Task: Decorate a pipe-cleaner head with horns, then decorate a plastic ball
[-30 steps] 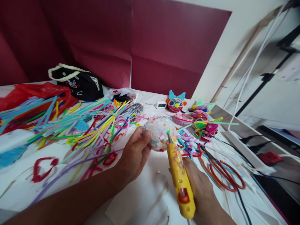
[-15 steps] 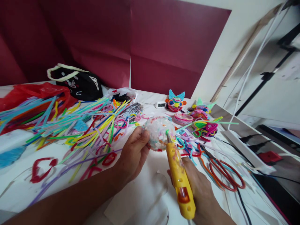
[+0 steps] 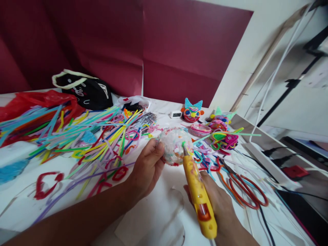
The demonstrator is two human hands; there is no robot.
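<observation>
Between the thumb and fingers of my left hand (image 3: pixel 150 164) is a whitish round ball (image 3: pixel 173 145) flecked with coloured bits, held up above the table. My right hand (image 3: pixel 217 201) is wrapped round a yellow hot glue gun (image 3: pixel 198 194), which hides part of its fingers. The gun's metal nozzle points up and meets the ball's right side, by a small green spot. Red-handled scissors (image 3: pixel 247 191) lie to the right of my right hand, among bent pipe cleaners (image 3: pixel 205 150).
Many coloured pipe cleaners (image 3: pixel 99 136) spread over the left side, near a red plastic bag (image 3: pixel 43 100) and a black bag (image 3: pixel 85 92). Behind the ball stand a small digital clock (image 3: pixel 175 114) and an owl-like figure (image 3: pixel 192 112). A power strip (image 3: pixel 274 164) sits at right.
The glue gun and my right hand have shifted very slightly right. My left hand and the ball have edged the same way; the nozzle stays at the green spot.
</observation>
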